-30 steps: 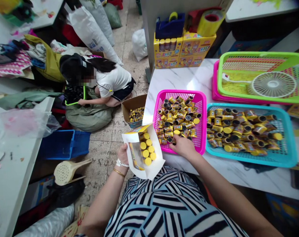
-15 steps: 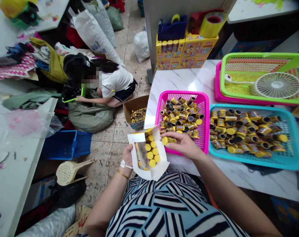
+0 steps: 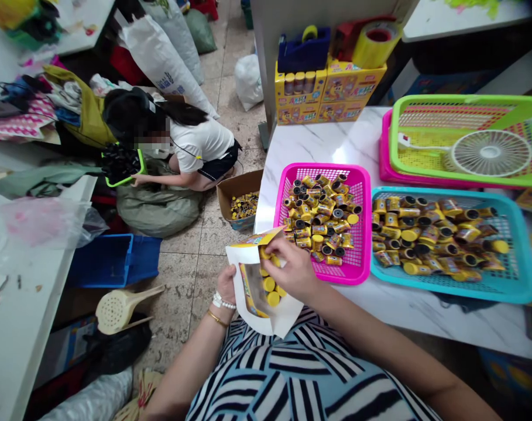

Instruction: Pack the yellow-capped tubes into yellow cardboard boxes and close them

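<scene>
Your left hand grips one white windowed carton showing five yellow-capped tubes; your right hand bunches at its mouth, any pinched tube hidden, just beside one pink basket, near one teal basket.

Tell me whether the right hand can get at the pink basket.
Likely yes: the right hand is close to the pink basket, with nothing between them, once it leaves the white carton.

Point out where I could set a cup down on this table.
Bare white marble shows between the yellow cardboard boxes and the pink plastic basket, and below the turquoise plastic basket. Those baskets crowd the middle.
</scene>
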`<state>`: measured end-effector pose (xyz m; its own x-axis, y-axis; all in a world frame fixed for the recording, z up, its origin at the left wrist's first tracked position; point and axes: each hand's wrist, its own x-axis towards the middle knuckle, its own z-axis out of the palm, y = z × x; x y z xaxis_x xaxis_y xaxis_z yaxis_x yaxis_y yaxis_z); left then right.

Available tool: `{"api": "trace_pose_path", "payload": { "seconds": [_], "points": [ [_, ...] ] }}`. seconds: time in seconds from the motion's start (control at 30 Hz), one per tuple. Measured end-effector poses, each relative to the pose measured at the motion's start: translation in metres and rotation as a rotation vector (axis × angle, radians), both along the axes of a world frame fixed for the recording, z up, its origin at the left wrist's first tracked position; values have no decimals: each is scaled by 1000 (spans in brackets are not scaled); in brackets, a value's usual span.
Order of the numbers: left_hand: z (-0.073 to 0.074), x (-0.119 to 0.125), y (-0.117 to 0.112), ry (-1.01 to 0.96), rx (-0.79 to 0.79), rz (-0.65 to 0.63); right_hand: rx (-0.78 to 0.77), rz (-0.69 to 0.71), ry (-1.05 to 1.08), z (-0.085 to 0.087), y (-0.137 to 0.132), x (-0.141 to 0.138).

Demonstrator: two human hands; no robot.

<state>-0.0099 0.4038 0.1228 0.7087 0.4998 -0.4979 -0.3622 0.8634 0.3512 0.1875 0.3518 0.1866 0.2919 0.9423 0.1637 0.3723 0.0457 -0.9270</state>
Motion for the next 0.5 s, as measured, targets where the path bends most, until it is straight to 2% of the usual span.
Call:
{"api": "trace_pose_path", "payload": {
  "seconds": [0.13, 0.2, 0.27, 0.33, 0.4, 0.47, 0.5],
  "points": [
    [-6, -8, 8, 92, 37, 42, 101, 135, -353, 2, -4, -5],
    [-9, -14, 15, 111, 33, 74, 107, 121, -369, 4, -9, 5],
    [-11, -20, 22, 109, 44, 107, 70, 75, -362, 0, -14, 24],
    [-13, -24, 27, 88, 51, 127, -86, 7, -441, -15, -16, 46],
    [-16, -26, 28, 62, 36, 116, -354, 22, -601, -35, -16, 64],
    [-18, -27, 26, 61, 7, 73, -593, 161, -757, -55, -13, 73],
    [-19, -27, 23, 74, -4, 52, -662, 245, -810, -62, -11, 74]
  ]
}}
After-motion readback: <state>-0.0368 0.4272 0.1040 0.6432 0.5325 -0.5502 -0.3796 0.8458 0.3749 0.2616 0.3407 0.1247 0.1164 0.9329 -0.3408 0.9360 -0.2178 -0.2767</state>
